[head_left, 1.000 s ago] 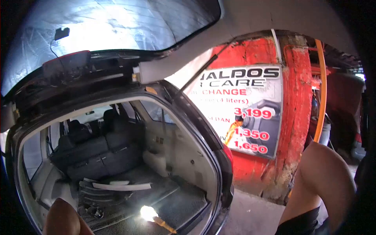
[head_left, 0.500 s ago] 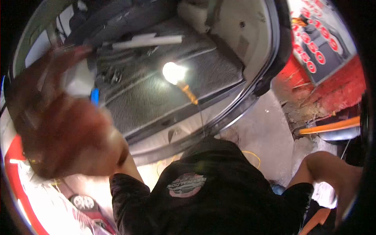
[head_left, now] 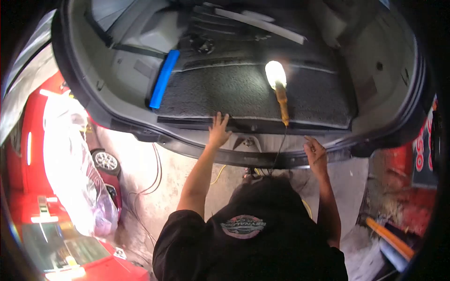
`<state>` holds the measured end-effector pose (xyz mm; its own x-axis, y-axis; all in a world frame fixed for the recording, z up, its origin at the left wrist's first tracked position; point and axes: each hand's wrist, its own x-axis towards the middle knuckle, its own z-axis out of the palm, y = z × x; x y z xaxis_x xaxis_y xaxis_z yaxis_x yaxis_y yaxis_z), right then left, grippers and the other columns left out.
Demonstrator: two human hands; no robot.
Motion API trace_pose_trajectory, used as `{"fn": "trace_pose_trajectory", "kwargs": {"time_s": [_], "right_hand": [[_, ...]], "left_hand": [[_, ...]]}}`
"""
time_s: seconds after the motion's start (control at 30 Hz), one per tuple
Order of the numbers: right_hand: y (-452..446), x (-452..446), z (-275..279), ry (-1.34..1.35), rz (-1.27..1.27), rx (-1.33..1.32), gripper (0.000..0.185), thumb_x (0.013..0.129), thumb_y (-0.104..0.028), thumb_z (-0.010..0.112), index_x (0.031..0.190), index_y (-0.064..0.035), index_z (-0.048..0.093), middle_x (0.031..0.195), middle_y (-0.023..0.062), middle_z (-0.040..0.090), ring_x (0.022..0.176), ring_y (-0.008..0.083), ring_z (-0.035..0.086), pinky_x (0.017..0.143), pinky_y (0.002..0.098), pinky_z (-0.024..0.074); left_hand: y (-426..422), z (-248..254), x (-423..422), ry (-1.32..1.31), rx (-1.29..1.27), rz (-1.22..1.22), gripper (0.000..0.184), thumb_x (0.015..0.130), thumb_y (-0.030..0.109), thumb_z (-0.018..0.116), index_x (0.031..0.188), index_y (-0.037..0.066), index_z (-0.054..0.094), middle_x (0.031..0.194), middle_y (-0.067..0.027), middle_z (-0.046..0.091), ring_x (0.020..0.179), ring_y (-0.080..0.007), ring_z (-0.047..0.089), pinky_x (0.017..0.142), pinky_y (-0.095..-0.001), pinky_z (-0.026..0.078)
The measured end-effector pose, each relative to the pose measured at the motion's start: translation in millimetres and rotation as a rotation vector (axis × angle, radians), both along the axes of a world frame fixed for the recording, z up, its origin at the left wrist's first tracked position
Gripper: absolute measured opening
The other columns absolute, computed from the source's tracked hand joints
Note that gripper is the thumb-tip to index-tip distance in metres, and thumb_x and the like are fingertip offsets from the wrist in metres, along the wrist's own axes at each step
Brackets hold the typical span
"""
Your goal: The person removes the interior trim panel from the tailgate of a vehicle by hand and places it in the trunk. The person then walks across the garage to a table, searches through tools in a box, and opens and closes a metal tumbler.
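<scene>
My left hand [head_left: 219, 131] lies with fingers spread at the front edge of the grey cargo mat [head_left: 220, 93], over the dark strip of an open car's rear. Further right, my right hand [head_left: 315, 153] is over the rear sill [head_left: 239, 149], its fingers loosely bent and partly apart; I see nothing in it. A lit work lamp [head_left: 281, 100] with an orange handle rests on the mat, its cord hanging over the sill between my hands. A blue bar-shaped object [head_left: 164, 79] lies at the mat's left edge.
White strips [head_left: 262, 24] and a small dark object [head_left: 202, 43] lie deeper in the cargo area. Cables [head_left: 156, 168] cross the floor. At left stand a red car [head_left: 35, 178] under plastic and a wheel [head_left: 106, 161]. An orange bar [head_left: 390, 237] is at lower right.
The view has tilted down and turned from the interior and wall sign. My left hand has moved from a blurred, raised position at left to the mat's edge. My right hand now shows.
</scene>
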<state>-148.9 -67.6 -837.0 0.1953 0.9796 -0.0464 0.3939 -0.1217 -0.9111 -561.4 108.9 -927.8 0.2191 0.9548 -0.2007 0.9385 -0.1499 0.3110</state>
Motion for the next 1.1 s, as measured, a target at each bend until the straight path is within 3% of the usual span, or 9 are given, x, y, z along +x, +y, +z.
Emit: {"fn": "trace_pose_trajectory", "kwargs": {"time_s": [0.3,0.5,0.6,0.67,0.7,0.8,0.87,1.0,1.1], "right_hand": [[126,-59,-56,-0.526,0.152,0.066,0.053,0.093,-0.011,0.067,0.144,-0.0114,0.053,0.127,0.0259,0.054,0.112,0.0447,0.059,0.093,0.0509,0.0507],[138,-84,-69,-0.603,0.071,0.012,0.051,0.094,-0.012,0.064,0.144,-0.0126,0.053,0.124,0.024,0.056,0.115,0.0423,0.058,0.097,0.0516,0.0485],[156,-117,-48,-0.623,-0.113,-0.247,0.058,0.091,-0.01,0.06,0.149,-0.0182,0.052,0.146,0.0208,0.053,0.13,0.0393,0.054,0.107,0.0462,0.0451],[166,-130,-37,-0.212,-0.196,-0.113,0.044,0.097,-0.02,0.058,0.142,-0.0141,0.06,0.128,0.0189,0.067,0.118,0.0394,0.062,0.097,0.0463,0.0494],[184,-109,-105,-0.319,-0.247,0.08,0.043,0.097,-0.018,0.057,0.139,-0.0093,0.061,0.118,0.0185,0.072,0.114,0.0398,0.064,0.095,0.0448,0.0489],[178,-119,-127,-0.61,-0.343,0.025,0.035,0.099,-0.01,0.055,0.132,-0.0092,0.066,0.126,0.0159,0.068,0.117,0.0371,0.063,0.101,0.0442,0.0485],[183,-114,-150,-0.715,-0.338,0.043,0.038,0.098,-0.008,0.055,0.135,-0.0104,0.064,0.129,0.0136,0.067,0.119,0.0345,0.062,0.103,0.0433,0.048],[213,-90,-175,-0.366,-0.252,-0.196,0.045,0.098,-0.009,0.055,0.143,-0.0118,0.057,0.144,0.0138,0.057,0.134,0.0288,0.053,0.111,0.0411,0.0439],[169,-84,-144,-0.727,-0.011,-0.078,0.058,0.094,-0.009,0.058,0.151,-0.0091,0.046,0.144,0.0245,0.055,0.133,0.0428,0.051,0.112,0.0487,0.041]], "left_hand": [[19,20,13,0.001,-0.222,0.115,0.089,0.084,0.039,0.076,0.16,0.025,0.032,0.171,-0.0178,0.003,0.157,-0.0435,0.009,0.115,-0.0744,0.021],[17,18,3,-0.017,-0.192,0.046,0.092,0.083,0.039,0.075,0.161,0.025,0.028,0.171,-0.018,0.003,0.156,-0.0448,0.006,0.113,-0.0773,0.021],[18,-16,-9,-0.032,-0.129,0.011,0.104,0.077,0.042,0.082,0.163,0.031,0.024,0.172,-0.0138,-0.001,0.157,-0.0427,0.001,0.11,-0.0818,0.02],[26,-19,-19,-0.052,-0.16,-0.043,0.109,0.071,0.045,0.085,0.162,0.032,0.026,0.172,-0.0116,-0.001,0.157,-0.0417,-0.001,0.108,-0.0833,0.021],[28,-13,-30,-0.141,-0.231,-0.081,0.099,0.078,0.044,0.081,0.161,0.031,0.03,0.172,-0.0112,-0.003,0.157,-0.0411,-0.002,0.106,-0.0852,0.021],[41,-39,-84,-0.582,-0.148,-0.305,0.07,0.089,0.032,0.071,0.149,0.004,0.049,0.166,-0.0215,0.025,0.151,-0.0419,0.029,0.12,-0.0434,0.033],[32,-32,-112,-0.715,-0.14,-0.301,0.057,0.094,0.025,0.067,0.145,0.002,0.054,0.135,-0.0209,0.065,0.125,-0.0299,0.063,0.108,-0.0408,0.047],[-27,-49,-176,-0.574,-0.186,-0.405,0.052,0.097,0.028,0.066,0.14,0.001,0.058,0.137,-0.0196,0.064,0.128,-0.0314,0.06,0.109,-0.0412,0.047],[-92,-68,-221,-0.685,-0.317,-0.236,0.042,0.098,0.026,0.066,0.132,0.001,0.064,0.129,-0.0202,0.067,0.121,-0.0287,0.063,0.104,-0.0407,0.049]]}}
